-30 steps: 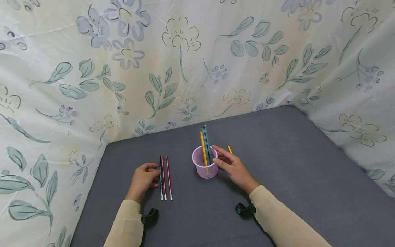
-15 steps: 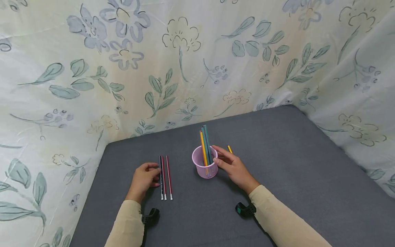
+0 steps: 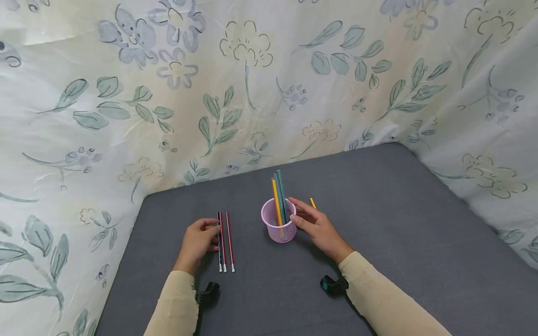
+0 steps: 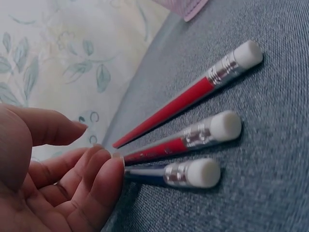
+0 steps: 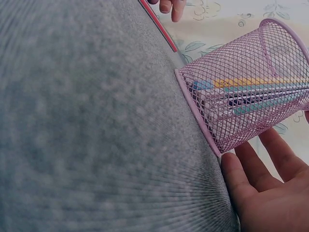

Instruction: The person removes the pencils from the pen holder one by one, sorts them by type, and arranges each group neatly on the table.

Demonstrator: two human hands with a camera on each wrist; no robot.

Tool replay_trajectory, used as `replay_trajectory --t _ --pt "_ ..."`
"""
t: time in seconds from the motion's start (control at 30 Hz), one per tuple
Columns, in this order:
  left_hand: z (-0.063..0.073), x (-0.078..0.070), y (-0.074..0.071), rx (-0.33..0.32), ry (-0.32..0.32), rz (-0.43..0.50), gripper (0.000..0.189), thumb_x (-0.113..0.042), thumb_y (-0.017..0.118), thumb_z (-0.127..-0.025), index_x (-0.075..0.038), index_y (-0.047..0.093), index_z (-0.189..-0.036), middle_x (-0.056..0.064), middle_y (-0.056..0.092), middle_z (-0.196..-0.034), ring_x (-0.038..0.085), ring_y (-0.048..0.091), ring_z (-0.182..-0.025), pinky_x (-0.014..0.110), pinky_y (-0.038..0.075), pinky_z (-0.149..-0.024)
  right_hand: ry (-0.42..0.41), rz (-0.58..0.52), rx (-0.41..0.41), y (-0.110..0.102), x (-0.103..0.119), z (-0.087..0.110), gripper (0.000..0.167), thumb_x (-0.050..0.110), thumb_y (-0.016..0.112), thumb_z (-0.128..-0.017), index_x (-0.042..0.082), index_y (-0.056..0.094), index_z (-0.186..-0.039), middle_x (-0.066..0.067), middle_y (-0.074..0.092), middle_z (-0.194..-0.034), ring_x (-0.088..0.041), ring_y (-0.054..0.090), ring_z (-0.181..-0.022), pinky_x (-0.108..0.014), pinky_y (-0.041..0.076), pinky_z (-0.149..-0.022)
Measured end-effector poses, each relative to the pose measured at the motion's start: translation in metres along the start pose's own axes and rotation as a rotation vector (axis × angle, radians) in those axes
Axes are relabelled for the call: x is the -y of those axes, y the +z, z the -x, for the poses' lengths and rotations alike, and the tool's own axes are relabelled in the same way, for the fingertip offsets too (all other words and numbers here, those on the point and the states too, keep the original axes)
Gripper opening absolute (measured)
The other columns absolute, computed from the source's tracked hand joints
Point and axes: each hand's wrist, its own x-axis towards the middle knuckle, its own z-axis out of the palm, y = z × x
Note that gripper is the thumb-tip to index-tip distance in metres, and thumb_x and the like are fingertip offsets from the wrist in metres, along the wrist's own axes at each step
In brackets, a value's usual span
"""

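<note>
Three pencils with white erasers lie side by side left of centre: a dark blue pencil (image 3: 220,260), a red pencil (image 3: 223,256) and another red pencil (image 3: 230,247). My left hand (image 3: 198,243) reaches over the dark blue one. In the left wrist view its fingertips (image 4: 108,174) are at the dark blue and nearer red pencils, with the thumb apart. A pink mesh pencil cup (image 3: 272,232) stands upright, holding several yellow and teal pencils (image 3: 280,196). My right hand (image 3: 321,231) holds the cup's right side, thumb by the front rim and fingers against the mesh (image 5: 260,159).
Beyond the right hand lies a yellow pencil (image 3: 313,202), partly hidden by that hand. Dark grey cloth (image 3: 399,233) covers the table. A floral curtain (image 3: 260,84) hangs along the back and sides.
My left hand has shifted slightly to the right and away from me, its fingertips now further over the pencils. My right hand, the cup and the pencils look the same.
</note>
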Motion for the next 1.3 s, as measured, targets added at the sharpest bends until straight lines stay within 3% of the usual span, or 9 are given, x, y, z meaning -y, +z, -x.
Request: replay_trajectory --t 0.23,0.4,0.7,1.03,1.3 --pt "-0.001 -0.005 0.003 0.014 0.017 0.024 0.033 -0.014 0.072 -0.106 0.002 0.069 -0.135 0.019 0.067 -0.109 0.026 0.069 -0.082 0.036 0.064 -0.064 0.014 0.009 -0.002 0.000 0.004 0.000 0.053 0.025 0.069 -0.110 0.027 0.056 -0.162 -0.012 0.063 -0.148 -0.032 0.061 -0.133 -0.047 0.052 -0.110" --pt "0.000 -0.012 0.012 0.028 0.042 0.065 0.031 -0.011 0.072 -0.106 0.003 0.069 -0.133 0.019 0.066 -0.106 0.024 0.066 -0.080 0.037 0.064 -0.063 0.006 -0.006 0.000 -0.002 0.003 -0.001 0.053 0.024 0.069 -0.110 0.024 0.056 -0.162 -0.011 0.063 -0.148 -0.032 0.060 -0.134 -0.042 0.052 -0.110" --pt "0.003 -0.021 0.034 0.059 0.085 0.113 0.035 -0.016 0.075 -0.105 0.003 0.069 -0.134 0.022 0.067 -0.108 0.026 0.064 -0.082 0.036 0.063 -0.063 0.000 -0.010 0.007 -0.006 0.003 -0.001 0.053 0.023 0.069 -0.110 0.026 0.056 -0.161 -0.011 0.063 -0.148 -0.031 0.061 -0.133 -0.040 0.053 -0.108" --pt "0.013 -0.028 0.071 0.144 0.210 0.121 0.035 -0.020 0.074 -0.106 0.004 0.071 -0.132 0.015 0.072 -0.115 0.037 0.068 -0.101 0.037 0.064 -0.075 -0.023 -0.009 0.008 -0.007 -0.001 0.003 0.054 0.021 0.070 -0.110 0.025 0.056 -0.162 -0.012 0.064 -0.147 -0.033 0.062 -0.132 -0.036 0.053 -0.106" --pt "0.018 -0.036 0.088 0.104 0.250 0.100 0.034 -0.025 0.075 -0.105 -0.002 0.073 -0.131 0.009 0.071 -0.116 0.036 0.067 -0.101 0.038 0.063 -0.077 -0.030 -0.001 0.009 -0.008 -0.005 0.007 0.054 0.023 0.070 -0.109 0.026 0.056 -0.162 -0.012 0.064 -0.147 -0.032 0.061 -0.133 -0.043 0.053 -0.108"
